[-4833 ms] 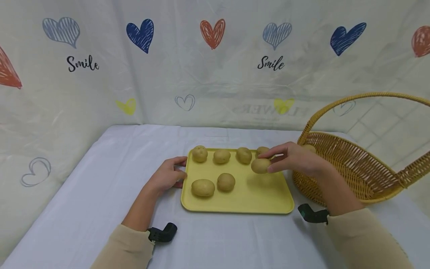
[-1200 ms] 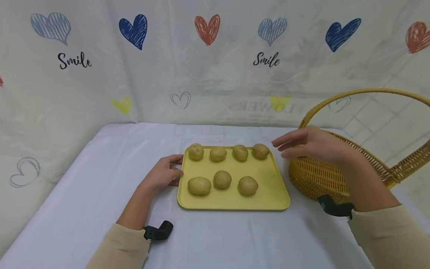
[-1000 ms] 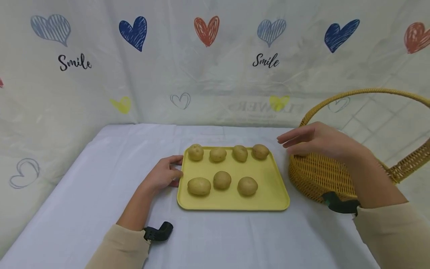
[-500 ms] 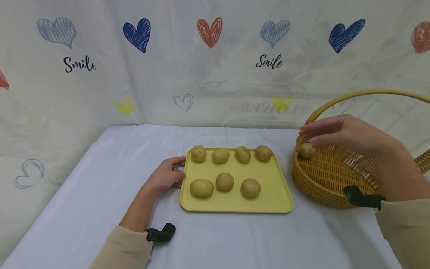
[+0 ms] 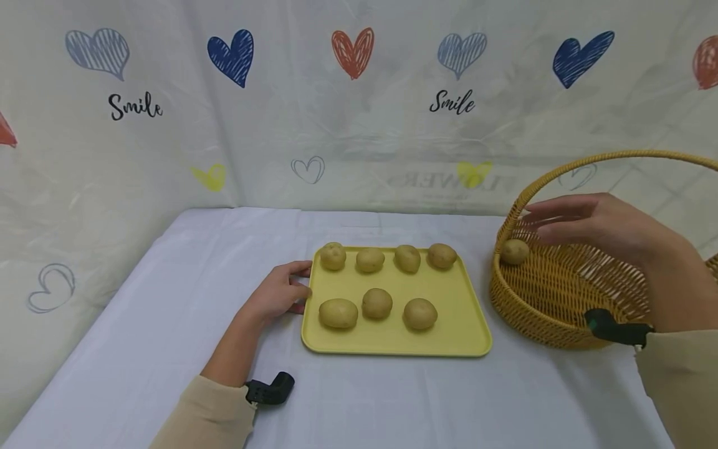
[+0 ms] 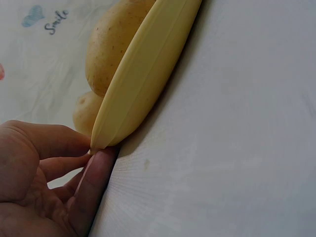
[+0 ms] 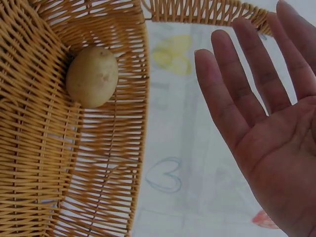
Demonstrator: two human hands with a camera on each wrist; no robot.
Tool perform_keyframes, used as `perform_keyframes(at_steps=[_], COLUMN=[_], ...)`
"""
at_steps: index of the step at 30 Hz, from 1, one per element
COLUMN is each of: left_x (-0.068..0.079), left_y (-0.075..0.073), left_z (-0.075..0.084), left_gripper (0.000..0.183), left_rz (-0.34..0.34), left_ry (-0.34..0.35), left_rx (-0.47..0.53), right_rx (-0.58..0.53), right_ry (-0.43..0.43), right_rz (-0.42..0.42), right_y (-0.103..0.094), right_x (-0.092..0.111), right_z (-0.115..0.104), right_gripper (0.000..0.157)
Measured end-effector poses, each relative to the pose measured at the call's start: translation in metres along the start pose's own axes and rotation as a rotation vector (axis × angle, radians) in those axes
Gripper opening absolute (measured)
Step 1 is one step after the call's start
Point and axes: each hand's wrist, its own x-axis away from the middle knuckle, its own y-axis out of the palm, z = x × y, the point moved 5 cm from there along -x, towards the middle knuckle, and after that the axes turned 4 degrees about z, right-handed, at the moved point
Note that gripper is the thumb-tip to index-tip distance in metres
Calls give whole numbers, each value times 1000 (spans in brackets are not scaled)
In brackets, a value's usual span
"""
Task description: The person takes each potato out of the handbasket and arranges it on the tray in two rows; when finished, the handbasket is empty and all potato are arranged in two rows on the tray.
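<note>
Several potatoes lie in two rows on a yellow tray (image 5: 454, 330); a round potato (image 5: 420, 313) is at the right end of the front row. My left hand (image 5: 277, 292) holds the tray's left edge, and in the left wrist view its fingertips pinch the rim (image 6: 133, 94). Over the wicker basket (image 5: 527, 318) hovers my right hand (image 5: 606, 227), with nothing in it. Its fingers look straight and spread in the right wrist view. One potato (image 7: 92, 77) lies inside the basket against the wall, below the fingertips in the head view.
The basket's tall arched handle (image 5: 617, 154) rises around the right hand. A white cloth (image 5: 359, 399) covers the table. Behind it hangs a pale curtain (image 5: 392, 131) printed with hearts. Each wrist wears a black camera band (image 5: 272, 390).
Earlier the right hand set a potato down at the front row's right end. It then moved right, empty, to above the basket. The left hand has stayed at the tray's edge.
</note>
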Motion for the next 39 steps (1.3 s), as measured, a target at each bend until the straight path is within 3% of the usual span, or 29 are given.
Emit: perform_keyframes(at_steps=[6,14,21,39], left_x=[-1,-1,-3,-5], left_y=[0,2,3,0], left_z=[-2,-4,-4,-3], left_gripper=[71,71,71,69], left_rz=[5,8,3,13], left_ry=[-13,-19,-21,-22], left_rx=[-5,-7,-13,-25], right_rx=[7,-94,-93,-73], right_ry=[37,81,114,101], right_rz=[-18,-60,-89,-126], right_y=[5,15,19,45], right_x=[-9,-21,-29,-55], right_z=[17,46,66,72], right_gripper=[65,71,75,70])
